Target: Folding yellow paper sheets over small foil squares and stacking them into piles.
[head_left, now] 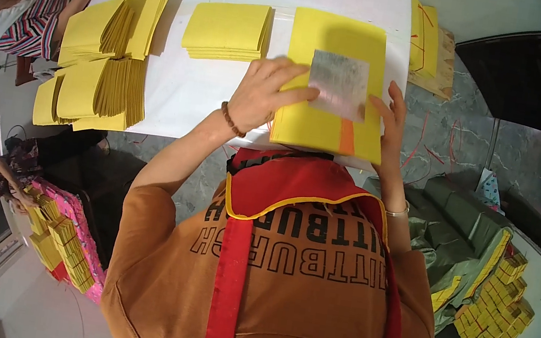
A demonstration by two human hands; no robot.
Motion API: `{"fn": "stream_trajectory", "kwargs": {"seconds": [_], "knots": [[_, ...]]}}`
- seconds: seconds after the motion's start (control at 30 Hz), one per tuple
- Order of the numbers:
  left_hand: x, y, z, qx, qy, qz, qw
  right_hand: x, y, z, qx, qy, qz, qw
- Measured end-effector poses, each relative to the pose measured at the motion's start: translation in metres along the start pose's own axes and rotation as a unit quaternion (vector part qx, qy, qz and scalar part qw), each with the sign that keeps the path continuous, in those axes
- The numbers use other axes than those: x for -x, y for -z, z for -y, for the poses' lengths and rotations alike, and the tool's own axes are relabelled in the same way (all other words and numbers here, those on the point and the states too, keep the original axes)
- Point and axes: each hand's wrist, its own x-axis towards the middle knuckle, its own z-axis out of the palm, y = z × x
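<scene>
In front of me on the white table lies a stack of yellow paper sheets (340, 32). A square silver foil patch (339, 85) shows on its top sheet, with an orange strip (346, 137) below it. My left hand (269, 92), with a brown bead bracelet at the wrist, lies over the stack's left side; its fingers are apart and their tips reach the foil's left edge. At the stack's right edge is my right hand (391, 120), thumb and fingers apart, the thumb near the foil's right side. Neither hand visibly grips anything.
A smaller yellow paper stack (227, 28) lies left of mine on the white table (179, 99). Several fanned bundles (103, 91) fill the left end, where another person (40, 2) works. More yellow bundles (498, 304) are piled at the lower right. Red strings (422, 139) lie on the floor.
</scene>
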Motion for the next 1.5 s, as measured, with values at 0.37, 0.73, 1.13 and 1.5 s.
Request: {"fn": "stream_trajectory", "kwargs": {"seconds": [0.37,0.73,1.13,1.5], "knots": [[0.017,0.008,-0.025,0.178,0.150,0.032,0.972,0.005,0.012,0.017,0.010,0.086,0.149,0.985],[-0.003,-0.021,0.000,0.414,0.418,0.011,0.809,-0.016,-0.004,0.035,-0.350,-0.237,-0.006,0.906],[-0.007,-0.023,0.008,0.436,0.476,0.017,0.764,-0.019,-0.010,0.014,-0.286,-0.281,0.008,0.916],[-0.044,-0.008,-0.033,0.061,0.100,0.016,0.993,-0.018,-0.011,0.017,-0.259,-0.292,0.004,0.921]]}}
